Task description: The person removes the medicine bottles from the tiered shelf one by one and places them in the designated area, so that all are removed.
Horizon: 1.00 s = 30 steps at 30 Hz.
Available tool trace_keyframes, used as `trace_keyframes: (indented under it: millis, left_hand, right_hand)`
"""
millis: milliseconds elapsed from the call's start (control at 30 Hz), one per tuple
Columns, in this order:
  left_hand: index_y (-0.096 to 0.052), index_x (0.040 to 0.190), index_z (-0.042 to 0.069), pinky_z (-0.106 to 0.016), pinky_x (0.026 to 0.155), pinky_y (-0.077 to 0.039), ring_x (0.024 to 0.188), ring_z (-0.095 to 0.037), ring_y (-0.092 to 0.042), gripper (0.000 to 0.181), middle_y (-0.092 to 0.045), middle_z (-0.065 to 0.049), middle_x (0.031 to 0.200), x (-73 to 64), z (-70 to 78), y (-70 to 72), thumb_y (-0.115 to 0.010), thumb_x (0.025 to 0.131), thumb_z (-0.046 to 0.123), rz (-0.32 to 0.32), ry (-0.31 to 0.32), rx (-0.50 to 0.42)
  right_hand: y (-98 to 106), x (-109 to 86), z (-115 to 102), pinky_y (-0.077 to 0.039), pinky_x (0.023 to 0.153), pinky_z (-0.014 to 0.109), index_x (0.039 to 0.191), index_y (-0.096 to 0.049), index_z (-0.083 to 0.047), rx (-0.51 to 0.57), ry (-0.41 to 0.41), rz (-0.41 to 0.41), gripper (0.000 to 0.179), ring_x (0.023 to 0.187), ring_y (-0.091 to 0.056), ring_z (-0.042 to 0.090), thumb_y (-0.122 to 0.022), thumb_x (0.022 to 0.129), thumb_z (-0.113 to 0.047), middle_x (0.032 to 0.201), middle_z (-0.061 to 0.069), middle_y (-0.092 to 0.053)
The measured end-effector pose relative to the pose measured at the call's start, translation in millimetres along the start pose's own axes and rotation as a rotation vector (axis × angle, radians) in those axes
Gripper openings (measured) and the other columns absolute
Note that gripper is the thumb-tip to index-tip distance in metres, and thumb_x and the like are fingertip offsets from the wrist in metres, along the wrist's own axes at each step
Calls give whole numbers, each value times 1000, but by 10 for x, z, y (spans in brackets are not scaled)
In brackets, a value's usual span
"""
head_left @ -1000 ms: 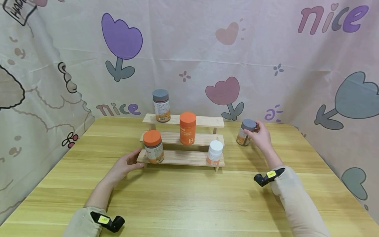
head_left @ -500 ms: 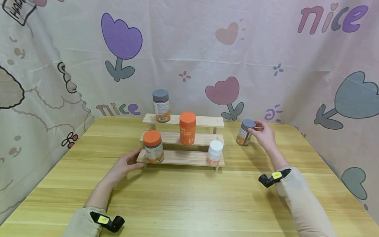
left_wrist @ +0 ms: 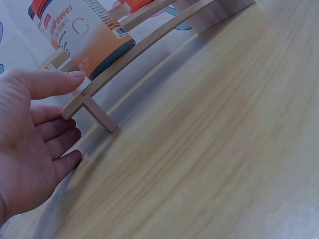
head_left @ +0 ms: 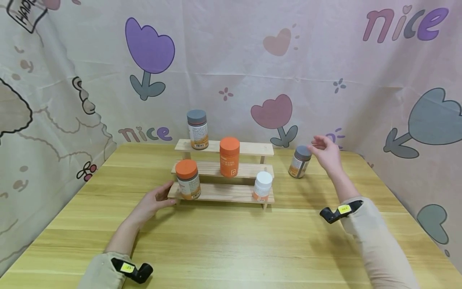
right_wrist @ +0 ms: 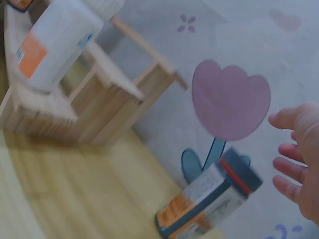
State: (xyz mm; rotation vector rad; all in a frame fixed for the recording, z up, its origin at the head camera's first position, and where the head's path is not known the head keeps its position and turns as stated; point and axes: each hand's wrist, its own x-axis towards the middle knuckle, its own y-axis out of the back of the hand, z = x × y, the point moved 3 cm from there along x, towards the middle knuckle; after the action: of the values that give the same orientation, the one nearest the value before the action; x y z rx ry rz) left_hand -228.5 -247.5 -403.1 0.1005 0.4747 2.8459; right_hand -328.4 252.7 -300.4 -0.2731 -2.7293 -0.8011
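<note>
My left hand (head_left: 153,202) holds the left end of a three-tier wooden rack (head_left: 220,192); in the left wrist view its thumb lies by the bottom shelf and its fingers bend behind the shelf end. Close to that thumb stands an orange-lidded jar (head_left: 188,180). Over at the right, my right hand (head_left: 327,154) is raised beside a grey-lidded jar (head_left: 300,162) that stands upright on the table. In the right wrist view, a gap separates the relaxed fingers (right_wrist: 291,169) from that jar's lid (right_wrist: 241,172), and the hand holds nothing.
Another grey-lidded jar (head_left: 198,130) stands on the top shelf at left. An all-orange bottle (head_left: 229,157) occupies the middle shelf, and a white bottle (head_left: 263,186) the bottom shelf's right end. A printed cloth (head_left: 223,52) hangs behind the wooden table (head_left: 231,249).
My right hand has let go of the grey-lidded jar and moved up and right from it. The jar stays on the table. My left hand keeps its place at the rack.
</note>
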Motion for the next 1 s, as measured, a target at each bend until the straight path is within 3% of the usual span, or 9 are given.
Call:
trace_keyframes:
  millis: [433,700,1000]
  left_hand:
    - [-17,144,-8,-54,108,-16,134,-45,-16,74,-16,-30,147,2,2,4,-62,88,12,-3,6,-8]
    - [-17,144,-8,-54,108,-15,134,-45,-14,75,-14,-30,148,-13,11,7,-62,88,12,-3,8,-13]
    - [-16,144,-9,-53,108,-14,134,-44,-15,74,-15,-30,147,-11,-1,-3,-61,88,9,-3,-5,-21]
  right_hand:
    - [-92,119,-496,-35,102,45,140,-35,2,45,23,-168,64,119,-45,34,-62,90,-28,130,23,-47]
    - [-329,198,-852,-33,104,44,143,-32,-1,63,65,-287,68,125,-43,30,-64,89,-27,137,19,-45]
    - [-659,181,-1277,-39,100,40,141,-36,-2,43,153,-388,66,122,-46,26,-65,88,-27,133,17,-49]
